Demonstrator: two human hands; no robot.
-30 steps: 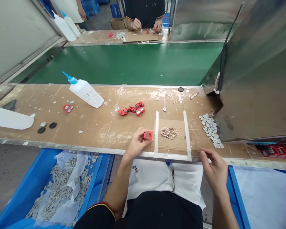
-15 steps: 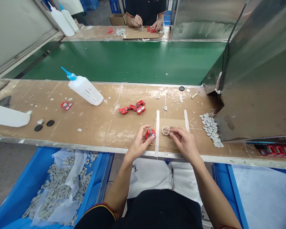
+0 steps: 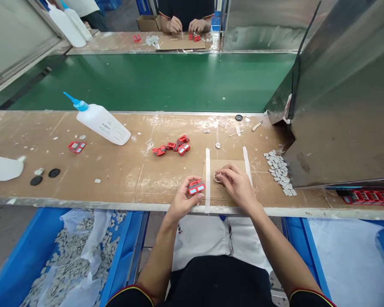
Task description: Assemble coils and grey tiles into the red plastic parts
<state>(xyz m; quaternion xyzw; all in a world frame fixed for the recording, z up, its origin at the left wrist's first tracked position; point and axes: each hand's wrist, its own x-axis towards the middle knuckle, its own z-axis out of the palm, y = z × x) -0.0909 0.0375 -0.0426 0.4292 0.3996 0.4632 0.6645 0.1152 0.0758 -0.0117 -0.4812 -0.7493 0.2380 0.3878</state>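
Observation:
My left hand (image 3: 184,199) is closed around a red toy car part (image 3: 196,187) with a grey band and pale window panels, held just above the board left of a white tape strip (image 3: 208,179). My right hand (image 3: 238,185) is pinched over a small round dish (image 3: 216,177). The thin stick that showed in its fingers earlier is now mostly hidden by them. Several more red toy car parts (image 3: 172,146) lie in a cluster beyond my left hand. Another red part (image 3: 77,147) rests farther left.
A white glue bottle (image 3: 104,125) with a blue nozzle lies left of the cluster. Small grey pieces (image 3: 278,172) are piled at right beside a metal housing (image 3: 342,106). A green conveyor belt (image 3: 160,81) runs beyond the bench. Across it, a co-worker's hands (image 3: 176,24) handle red parts.
My left hand has turned the red car part so its pale windows face me more. My right hand has moved slightly left, its fingers now over the dish. The view has shifted a little.

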